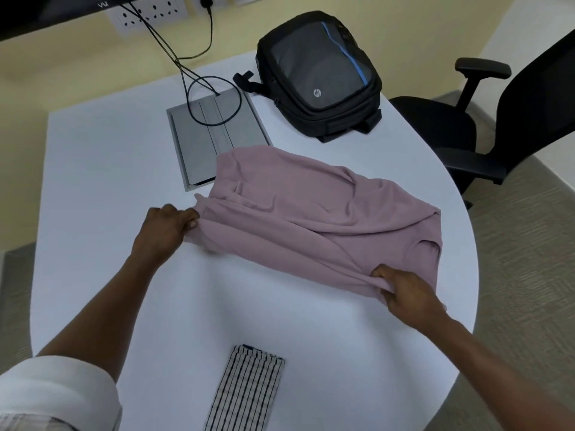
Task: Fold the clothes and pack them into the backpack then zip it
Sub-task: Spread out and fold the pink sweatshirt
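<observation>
We reach both arms out over the white bench [102,169]. Our left hand [165,227] sits at the left end of the pink garment [311,213], knuckles up, fingers curled and pinching a bunched edge of the cloth. Our right hand [407,293] grips the near right edge of the same garment, thumb on top and fingers tucked under a fold, just beside the neckline. The garment lies partly folded across the middle of the bench, stretched between the two hands, its far left corner overlapping a grey cable hatch [205,135] set into the bench top.

The black backpack [320,79] lies flat at the far right of the bench, well apart from the garment, its front panel up; we cannot tell whether its zip is open. A folded striped cloth [245,393] lies near us at the bench's near edge.

Black cables [199,73] run from the hatch up to a wall socket strip [146,15] on the yellow wall. A black office chair [485,126] stands to the right of the bench on grey carpet.
</observation>
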`<control>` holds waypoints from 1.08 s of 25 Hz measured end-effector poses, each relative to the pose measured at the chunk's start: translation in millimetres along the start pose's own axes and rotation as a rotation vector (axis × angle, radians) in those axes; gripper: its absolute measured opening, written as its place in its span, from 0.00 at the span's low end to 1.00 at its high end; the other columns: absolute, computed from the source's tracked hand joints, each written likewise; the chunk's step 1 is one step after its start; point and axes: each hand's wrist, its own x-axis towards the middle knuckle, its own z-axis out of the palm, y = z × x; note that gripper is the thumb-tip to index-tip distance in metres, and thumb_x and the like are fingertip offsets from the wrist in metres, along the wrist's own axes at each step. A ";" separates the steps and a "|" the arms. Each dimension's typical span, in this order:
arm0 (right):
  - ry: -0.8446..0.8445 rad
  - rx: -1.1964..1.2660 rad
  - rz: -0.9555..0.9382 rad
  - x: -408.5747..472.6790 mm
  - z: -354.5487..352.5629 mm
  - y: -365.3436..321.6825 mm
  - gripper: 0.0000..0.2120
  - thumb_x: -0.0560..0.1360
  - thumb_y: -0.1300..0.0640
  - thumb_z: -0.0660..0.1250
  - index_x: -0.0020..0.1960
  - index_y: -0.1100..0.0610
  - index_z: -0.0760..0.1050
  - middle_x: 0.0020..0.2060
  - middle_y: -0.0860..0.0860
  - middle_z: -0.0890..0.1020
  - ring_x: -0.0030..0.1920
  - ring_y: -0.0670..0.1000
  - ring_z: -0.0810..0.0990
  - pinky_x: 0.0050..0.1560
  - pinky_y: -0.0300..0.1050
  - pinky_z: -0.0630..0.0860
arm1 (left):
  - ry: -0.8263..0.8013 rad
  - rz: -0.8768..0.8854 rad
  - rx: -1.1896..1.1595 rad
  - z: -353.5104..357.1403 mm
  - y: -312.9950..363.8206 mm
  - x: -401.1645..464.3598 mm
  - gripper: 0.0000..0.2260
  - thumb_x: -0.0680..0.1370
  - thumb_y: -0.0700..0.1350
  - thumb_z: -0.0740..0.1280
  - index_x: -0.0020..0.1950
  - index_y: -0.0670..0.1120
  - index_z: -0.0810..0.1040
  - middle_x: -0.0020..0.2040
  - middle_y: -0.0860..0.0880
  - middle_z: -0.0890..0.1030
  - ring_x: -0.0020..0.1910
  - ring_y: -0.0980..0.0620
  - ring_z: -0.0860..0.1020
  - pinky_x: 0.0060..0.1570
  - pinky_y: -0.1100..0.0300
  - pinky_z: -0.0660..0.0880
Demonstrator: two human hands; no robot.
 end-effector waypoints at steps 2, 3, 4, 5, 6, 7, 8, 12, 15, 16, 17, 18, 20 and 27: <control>-0.010 0.101 -0.029 18.3 -22.9 2.7 0.02 0.75 0.55 0.66 0.45 0.49 0.74 0.34 0.45 0.80 0.35 0.49 0.80 0.38 0.54 0.79 | 0.053 -0.022 0.034 -13.4 6.4 24.2 0.10 0.79 0.46 0.58 0.47 0.50 0.78 0.36 0.47 0.78 0.40 0.42 0.74 0.40 0.52 0.61; -0.009 0.133 -0.034 27.2 -35.0 3.7 0.02 0.75 0.53 0.64 0.43 0.48 0.73 0.33 0.45 0.79 0.36 0.48 0.79 0.39 0.54 0.79 | 0.071 -0.033 0.050 -20.0 10.9 38.5 0.09 0.79 0.45 0.59 0.48 0.49 0.79 0.38 0.48 0.80 0.41 0.42 0.73 0.40 0.52 0.60; -0.010 0.152 -0.022 36.1 -47.0 4.5 0.04 0.75 0.54 0.65 0.42 0.47 0.74 0.33 0.45 0.79 0.36 0.48 0.79 0.40 0.54 0.79 | 0.086 -0.045 0.061 -25.9 15.3 52.4 0.08 0.79 0.43 0.60 0.48 0.49 0.79 0.41 0.48 0.81 0.41 0.41 0.73 0.40 0.52 0.61; -0.022 0.167 -0.001 45.7 -58.8 5.3 0.06 0.76 0.56 0.66 0.42 0.47 0.74 0.33 0.45 0.80 0.37 0.47 0.79 0.42 0.52 0.77 | 0.096 -0.063 0.053 -30.3 19.1 65.7 0.07 0.80 0.41 0.62 0.49 0.48 0.79 0.43 0.47 0.81 0.42 0.41 0.73 0.41 0.51 0.63; -0.046 0.181 0.021 55.7 -71.6 6.4 0.08 0.76 0.58 0.67 0.42 0.46 0.75 0.34 0.44 0.80 0.38 0.46 0.79 0.43 0.49 0.77 | 0.101 -0.094 0.019 -33.4 22.9 78.4 0.07 0.80 0.40 0.62 0.50 0.48 0.79 0.46 0.46 0.80 0.42 0.40 0.75 0.42 0.51 0.66; -0.079 0.192 0.032 66.0 -84.9 7.4 0.10 0.76 0.60 0.68 0.42 0.46 0.75 0.35 0.43 0.80 0.39 0.44 0.79 0.43 0.45 0.75 | 0.104 -0.135 -0.031 -35.6 26.8 90.5 0.07 0.81 0.40 0.62 0.51 0.48 0.79 0.49 0.46 0.80 0.44 0.40 0.76 0.43 0.50 0.68; -0.108 0.197 0.031 77.0 -98.3 9.7 0.10 0.76 0.61 0.68 0.42 0.46 0.76 0.36 0.42 0.81 0.39 0.43 0.79 0.43 0.42 0.73 | 0.107 -0.177 -0.086 -36.0 30.4 103.2 0.07 0.81 0.42 0.61 0.52 0.48 0.79 0.52 0.47 0.78 0.45 0.40 0.77 0.44 0.50 0.70; -0.153 0.220 0.042 121.5 -137.0 23.4 0.07 0.76 0.60 0.69 0.45 0.48 0.80 0.40 0.45 0.83 0.43 0.44 0.80 0.46 0.41 0.73 | 0.122 -0.304 -0.247 -25.2 43.2 152.7 0.08 0.81 0.45 0.60 0.54 0.49 0.78 0.56 0.46 0.76 0.50 0.40 0.77 0.49 0.53 0.70; -0.162 0.211 0.057 155.2 -154.9 40.0 0.06 0.76 0.59 0.69 0.47 0.49 0.81 0.43 0.45 0.84 0.45 0.44 0.80 0.47 0.39 0.73 | 0.167 -0.343 -0.288 -9.2 56.5 191.8 0.08 0.81 0.44 0.59 0.53 0.45 0.77 0.55 0.43 0.77 0.50 0.40 0.76 0.48 0.55 0.67; -0.171 0.201 0.057 165.5 -158.8 45.2 0.06 0.76 0.59 0.69 0.48 0.49 0.81 0.43 0.44 0.84 0.46 0.44 0.80 0.47 0.39 0.73 | 0.177 -0.349 -0.290 -3.4 60.8 202.1 0.08 0.81 0.43 0.59 0.53 0.45 0.77 0.54 0.42 0.77 0.50 0.40 0.76 0.47 0.55 0.67; -0.180 0.190 0.053 175.6 -162.5 50.3 0.05 0.77 0.59 0.69 0.48 0.49 0.81 0.44 0.44 0.83 0.46 0.44 0.80 0.47 0.38 0.73 | 0.183 -0.360 -0.292 2.7 64.4 211.6 0.08 0.81 0.43 0.58 0.52 0.44 0.77 0.54 0.42 0.78 0.49 0.40 0.76 0.47 0.54 0.68; -0.187 0.178 0.049 188.4 -166.5 58.5 0.05 0.77 0.59 0.68 0.49 0.49 0.80 0.44 0.44 0.83 0.47 0.44 0.80 0.48 0.39 0.74 | 0.185 -0.378 -0.295 10.5 68.0 223.5 0.09 0.81 0.43 0.58 0.52 0.45 0.77 0.53 0.42 0.78 0.49 0.39 0.76 0.47 0.53 0.69; -0.189 0.128 0.035 211.5 -170.8 73.3 0.05 0.77 0.58 0.68 0.48 0.49 0.80 0.44 0.44 0.83 0.48 0.46 0.80 0.50 0.41 0.74 | 0.177 -0.416 -0.297 23.1 74.4 243.1 0.09 0.81 0.44 0.57 0.51 0.45 0.76 0.53 0.42 0.78 0.49 0.39 0.76 0.48 0.51 0.70; 0.204 -0.278 0.169 266.3 -152.3 99.5 0.10 0.77 0.60 0.66 0.57 0.51 0.78 0.51 0.52 0.83 0.57 0.57 0.76 0.57 0.53 0.68 | 0.157 -0.620 -0.454 58.9 94.7 271.3 0.13 0.81 0.45 0.59 0.65 0.48 0.73 0.64 0.44 0.76 0.60 0.42 0.76 0.59 0.51 0.71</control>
